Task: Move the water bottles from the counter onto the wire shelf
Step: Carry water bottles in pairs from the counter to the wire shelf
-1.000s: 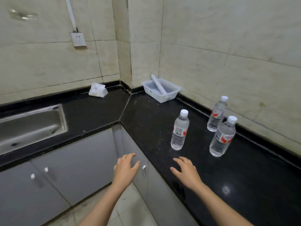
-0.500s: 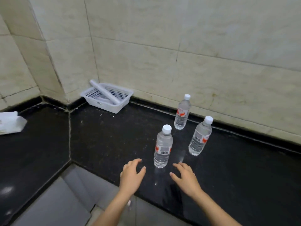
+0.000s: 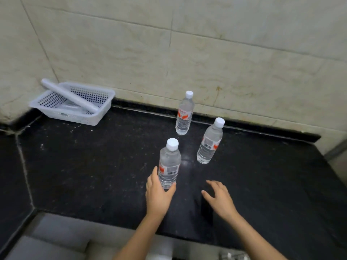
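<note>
The left hand (image 3: 159, 194) curls round the base of the nearest bottle (image 3: 170, 164). Beside it the right hand (image 3: 219, 198) hovers, fingers spread, holding nothing.

The indoor light is dim and even. The glossy black stone counter (image 3: 93, 175) shows a pale glare patch beside the nearest clear plastic water bottle (image 3: 170, 166) and a dark shadow under the right hand (image 3: 219, 199). Wide-angle distortion bends the edges; the bottom is blurred.

We see a black desk (image 3: 84, 175). Front bottle (image 3: 169, 166), right bottle (image 3: 209, 143), back bottle (image 3: 184, 115) upright on it. White basket (image 3: 75, 117) back-left.
</note>
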Motion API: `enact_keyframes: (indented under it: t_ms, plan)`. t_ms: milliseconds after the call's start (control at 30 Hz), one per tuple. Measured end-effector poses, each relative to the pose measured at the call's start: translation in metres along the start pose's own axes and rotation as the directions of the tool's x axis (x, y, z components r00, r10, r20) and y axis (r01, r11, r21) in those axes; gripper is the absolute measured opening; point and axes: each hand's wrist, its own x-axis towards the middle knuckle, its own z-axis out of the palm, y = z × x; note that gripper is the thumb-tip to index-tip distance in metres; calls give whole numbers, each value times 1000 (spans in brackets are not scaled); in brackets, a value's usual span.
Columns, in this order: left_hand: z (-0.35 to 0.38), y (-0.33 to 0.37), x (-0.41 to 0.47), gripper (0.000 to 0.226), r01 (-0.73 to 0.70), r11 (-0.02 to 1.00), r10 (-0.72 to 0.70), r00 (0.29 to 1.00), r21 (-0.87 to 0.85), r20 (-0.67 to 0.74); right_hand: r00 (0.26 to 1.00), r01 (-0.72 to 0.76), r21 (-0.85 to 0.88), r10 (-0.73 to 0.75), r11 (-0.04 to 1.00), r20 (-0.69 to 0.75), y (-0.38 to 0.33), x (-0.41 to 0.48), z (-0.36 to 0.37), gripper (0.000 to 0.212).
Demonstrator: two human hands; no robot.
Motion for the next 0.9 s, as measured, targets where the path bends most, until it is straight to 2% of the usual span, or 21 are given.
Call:
enact_keyframes:
  t_ms: [233, 333, 433, 533, 600, 733, 900]
  plan:
    - [37, 35, 15, 105, 30, 999, -34, 973, -22, -228, 999, 20, 106, -16, 994, -39, 6, 53, -32, 50]
    - [51, 46, 27, 102, 62, 990, -103, 931, -126, -351, 998, 37, 203, -26, 978, -55, 13, 78, -50, 56]
    - [59, 51, 39, 88, 73, 977, -154, 892, -200, -425, 999, -3, 368, 19, 930, -39, 18, 106, -62, 76]
    - [58, 45, 51, 74, 65, 965, -170, 892, -256, -418, 999, -24, 478, 39, 878, -20, 17, 136, -64, 96]
    - [53, 44, 56, 65, 78, 954, -188, 909, -290, -372, 1000, 2, 549, 6, 836, -13, 13, 152, -62, 101]
    - [45, 43, 57, 60, 71, 945, -181, 927, -320, -329, 1000, 19, 680, -6, 733, -23, 3, 168, -53, 81]
    - [36, 33, 57, 63, 82, 942, -186, 935, -325, -303, 999, -3, 679, 31, 734, -30, 0, 170, -47, 70]
